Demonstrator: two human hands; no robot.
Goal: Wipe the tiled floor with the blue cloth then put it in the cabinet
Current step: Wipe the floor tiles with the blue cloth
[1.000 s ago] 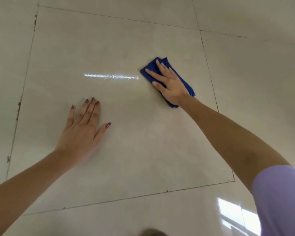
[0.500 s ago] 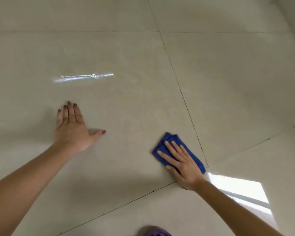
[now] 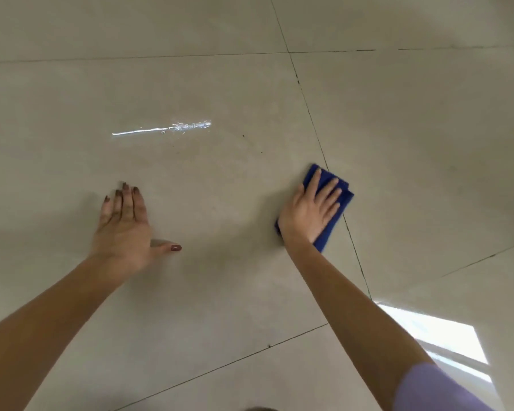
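Two hands lie flat: the right hand (image 3: pixel 307 210) presses the folded blue cloth (image 3: pixel 337 203), fingers spread; the left hand (image 3: pixel 123 225) braces open on the glossy beige tiled floor (image 3: pixel 220 179). Soft and light, the cloth probably slides easily; pinch a folded edge to lift it.

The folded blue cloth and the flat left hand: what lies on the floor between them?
Nothing: in the head view only bare beige tile separates the left hand from the folded blue cloth under the right hand.
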